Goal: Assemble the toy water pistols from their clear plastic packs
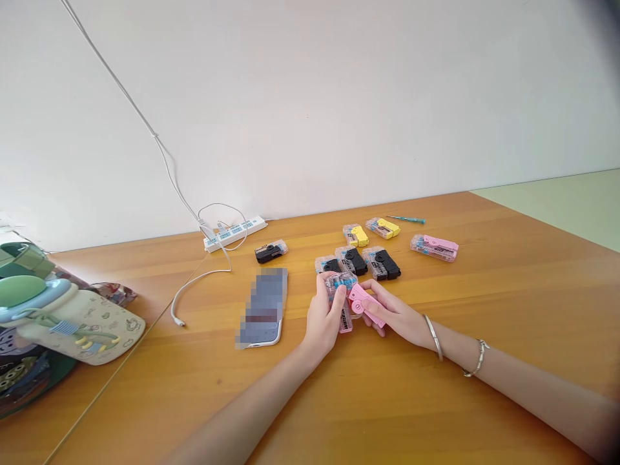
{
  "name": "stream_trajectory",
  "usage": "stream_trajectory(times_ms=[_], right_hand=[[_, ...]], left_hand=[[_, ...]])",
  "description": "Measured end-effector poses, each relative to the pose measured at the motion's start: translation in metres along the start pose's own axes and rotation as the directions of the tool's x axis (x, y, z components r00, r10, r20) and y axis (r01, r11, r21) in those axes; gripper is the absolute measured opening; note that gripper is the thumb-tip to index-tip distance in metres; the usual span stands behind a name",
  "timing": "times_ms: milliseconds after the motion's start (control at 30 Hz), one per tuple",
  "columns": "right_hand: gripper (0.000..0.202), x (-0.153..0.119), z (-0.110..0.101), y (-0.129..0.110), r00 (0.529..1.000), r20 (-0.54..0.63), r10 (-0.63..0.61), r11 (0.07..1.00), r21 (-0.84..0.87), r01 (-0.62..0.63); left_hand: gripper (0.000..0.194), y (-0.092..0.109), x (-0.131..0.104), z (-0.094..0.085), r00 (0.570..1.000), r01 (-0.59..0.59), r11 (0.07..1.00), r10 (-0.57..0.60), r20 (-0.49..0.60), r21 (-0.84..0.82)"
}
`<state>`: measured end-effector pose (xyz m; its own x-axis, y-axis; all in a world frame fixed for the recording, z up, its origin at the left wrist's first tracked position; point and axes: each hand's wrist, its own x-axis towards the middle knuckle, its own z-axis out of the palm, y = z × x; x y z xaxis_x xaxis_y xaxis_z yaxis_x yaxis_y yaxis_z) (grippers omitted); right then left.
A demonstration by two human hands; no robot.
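Observation:
My left hand [325,316] is closed round the clear body of a pink folding toy pistol [357,298], its thumb lying on top. On the other side, my right hand [394,315] pinches the pistol's pink hinged part, which is swung out at an angle from the body. Just beyond my fingers lie three black-and-clear folded toy pistols, among them a middle one [352,259] and a right one [382,263]. The third is partly hidden behind my left hand.
Farther back lie two yellow folded pistols [383,227], a teal screwdriver [409,219] and another pink pistol [434,248]. Leftward are a black pistol [271,250], a phone [264,307], a white cable [198,276] and a power strip [237,234]. A bottle [92,323] stands far left.

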<state>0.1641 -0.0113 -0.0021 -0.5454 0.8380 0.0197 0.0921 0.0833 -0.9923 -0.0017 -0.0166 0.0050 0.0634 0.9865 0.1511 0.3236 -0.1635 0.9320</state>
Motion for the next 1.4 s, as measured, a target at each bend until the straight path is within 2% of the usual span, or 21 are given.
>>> stream_trajectory(times_ms=[167,433,867,1400], right_hand=[[0.035,0.0,-0.001,-0.008,0.999,0.043,0.028,0.999,0.042,-0.03],[0.036,-0.001,-0.003,-0.009,0.998,0.038,0.04,0.999,0.029,-0.041],[0.038,-0.002,-0.009,-0.011,0.994,0.091,0.056,0.998,-0.004,-0.055],[0.036,-0.002,-0.007,-0.016,0.993,0.084,0.081,0.997,-0.001,-0.081]], left_hand=[[0.024,0.004,-0.002,0.0,0.999,-0.028,0.998,0.03,0.036,-0.056],[0.025,0.003,-0.002,0.0,0.997,0.0,0.999,0.004,0.074,-0.052],[0.022,0.001,-0.003,0.001,0.996,-0.011,0.999,0.015,0.088,-0.048],[0.024,0.001,-0.003,0.001,0.993,-0.041,0.999,0.043,0.106,-0.022]])
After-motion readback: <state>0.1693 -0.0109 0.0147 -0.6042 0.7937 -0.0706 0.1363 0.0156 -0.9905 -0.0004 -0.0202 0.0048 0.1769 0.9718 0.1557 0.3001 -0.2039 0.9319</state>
